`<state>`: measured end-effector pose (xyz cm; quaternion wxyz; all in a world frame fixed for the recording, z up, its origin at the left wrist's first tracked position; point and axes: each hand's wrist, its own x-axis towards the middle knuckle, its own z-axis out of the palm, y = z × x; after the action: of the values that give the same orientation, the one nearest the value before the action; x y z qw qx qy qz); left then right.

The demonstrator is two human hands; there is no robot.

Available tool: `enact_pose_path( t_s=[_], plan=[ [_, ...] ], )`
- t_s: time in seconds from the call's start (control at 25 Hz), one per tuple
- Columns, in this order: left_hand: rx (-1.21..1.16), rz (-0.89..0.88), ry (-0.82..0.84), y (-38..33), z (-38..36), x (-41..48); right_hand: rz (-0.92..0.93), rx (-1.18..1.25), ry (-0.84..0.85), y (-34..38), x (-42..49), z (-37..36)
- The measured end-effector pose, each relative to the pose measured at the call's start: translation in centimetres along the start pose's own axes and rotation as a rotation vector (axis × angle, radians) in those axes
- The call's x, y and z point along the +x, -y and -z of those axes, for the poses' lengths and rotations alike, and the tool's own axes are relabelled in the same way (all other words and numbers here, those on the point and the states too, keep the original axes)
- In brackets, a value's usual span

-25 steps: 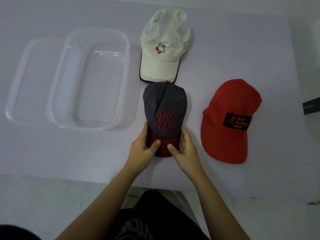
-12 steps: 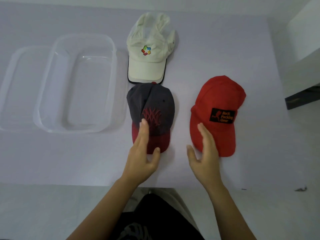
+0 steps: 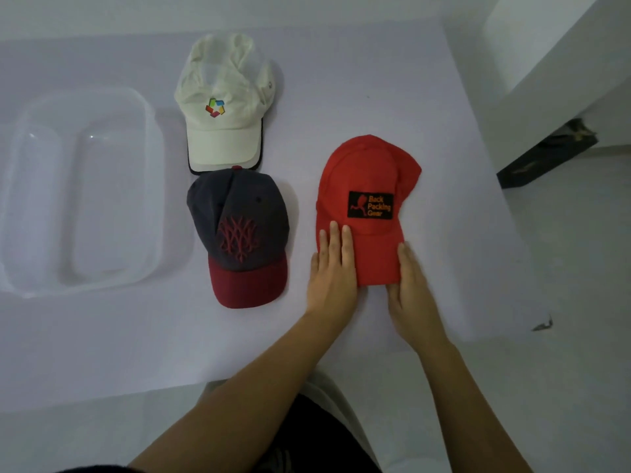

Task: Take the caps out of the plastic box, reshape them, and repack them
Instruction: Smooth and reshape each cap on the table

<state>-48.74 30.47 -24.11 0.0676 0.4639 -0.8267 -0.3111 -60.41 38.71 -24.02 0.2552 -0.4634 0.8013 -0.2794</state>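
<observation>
The red cap (image 3: 362, 172), with a black "Back Packing Gear" patch on its front, lies flattened just right of the grey cap (image 3: 239, 220). The left hand (image 3: 333, 278) presses its brim with straight fingers held together. The right hand (image 3: 413, 288) lies flat along the brim's other edge.

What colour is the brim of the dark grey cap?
The brim is maroon, shown in head view.

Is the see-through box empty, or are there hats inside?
Empty. Through the clear plastic box only its bare bottom shows; the white cap, grey cap and red cap all lie outside it on the table.
</observation>
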Motion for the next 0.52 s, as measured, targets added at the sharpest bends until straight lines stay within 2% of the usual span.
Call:
enact_pose_path(
  t_s=[0.12, 0.2, 0.36, 0.44, 0.52],
  plan=[
    [-0.013, -0.008, -0.050, 0.1, -0.7, 0.0, 0.007, -0.048, 0.006, 0.0, 0.9, 0.7],
    [-0.007, -0.077, -0.016, 0.4, -0.8, -0.4, 0.008, -0.046, 0.035, 0.1, 2.1, 1.3],
    [-0.146, -0.090, 0.045, 0.6, 2.3, 0.8, 0.129, -0.035, 0.029, 0.6, 2.8, 1.8],
    [-0.253, -0.192, 0.006, 0.2, 3.8, 1.0, 0.140, 0.103, 0.003, 1.9, 2.4, 2.1],
    [-0.384, -0.231, -0.016, -0.4, 4.9, 1.1, 0.149, 0.344, 0.009, 3.9, 2.1, 2.5]
  ],
)
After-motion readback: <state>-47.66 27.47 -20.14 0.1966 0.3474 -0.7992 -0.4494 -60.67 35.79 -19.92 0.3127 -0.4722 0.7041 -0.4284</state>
